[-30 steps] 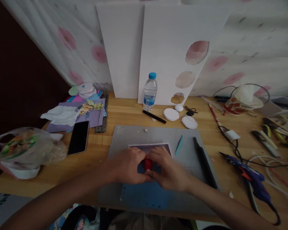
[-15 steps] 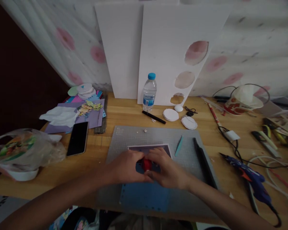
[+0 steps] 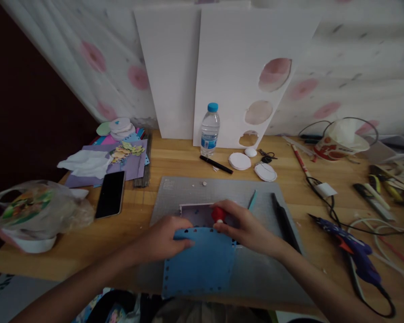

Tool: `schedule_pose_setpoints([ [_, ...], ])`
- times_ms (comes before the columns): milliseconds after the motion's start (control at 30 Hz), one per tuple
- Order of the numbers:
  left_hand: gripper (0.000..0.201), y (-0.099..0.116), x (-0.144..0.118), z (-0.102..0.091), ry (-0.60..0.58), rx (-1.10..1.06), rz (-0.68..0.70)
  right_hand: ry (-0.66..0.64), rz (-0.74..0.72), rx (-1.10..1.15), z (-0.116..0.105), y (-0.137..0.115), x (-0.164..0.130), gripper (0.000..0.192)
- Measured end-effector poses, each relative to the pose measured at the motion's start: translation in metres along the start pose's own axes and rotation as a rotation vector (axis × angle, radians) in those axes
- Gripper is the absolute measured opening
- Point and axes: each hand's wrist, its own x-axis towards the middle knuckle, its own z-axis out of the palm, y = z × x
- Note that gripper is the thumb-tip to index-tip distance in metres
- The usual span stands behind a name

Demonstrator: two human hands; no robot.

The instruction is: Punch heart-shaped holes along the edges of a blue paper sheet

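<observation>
Left hand pins the blue punched sheet on the grey mat; right hand grips a red-capped tool at its top edge

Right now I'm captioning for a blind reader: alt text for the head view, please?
Two hands work on a grey cutting mat: the left hand presses a blue punched sheet, the right hand holds a small red tool at its top edge.
</observation>
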Motion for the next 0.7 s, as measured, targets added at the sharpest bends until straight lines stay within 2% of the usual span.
schedule_pose_setpoints([
  [133, 0.013, 0.000, -0.002, 0.003, 0.005, -0.021, 0.000, -0.011, -0.030, -0.009, 0.001, -0.003, -0.004, 0.031],
  [267, 0.011, 0.008, -0.002, 0.007, 0.001, -0.074, 0.026, -0.096, -0.139, -0.063, 0.001, -0.017, -0.010, 0.041],
  [400, 0.013, 0.017, 0.000, 0.008, 0.039, -0.088, 0.101, -0.135, -0.223, -0.156, 0.000, -0.026, -0.012, 0.039],
  [567, 0.009, 0.016, 0.001, 0.009, 0.034, -0.066, 0.117, -0.118, -0.189, -0.114, 0.000, -0.023, -0.012, 0.039],
  [700, 0.011, 0.014, 0.002, 0.009, 0.032, -0.084, 0.116, -0.206, -0.119, -0.032, -0.001, -0.023, -0.012, 0.033],
])
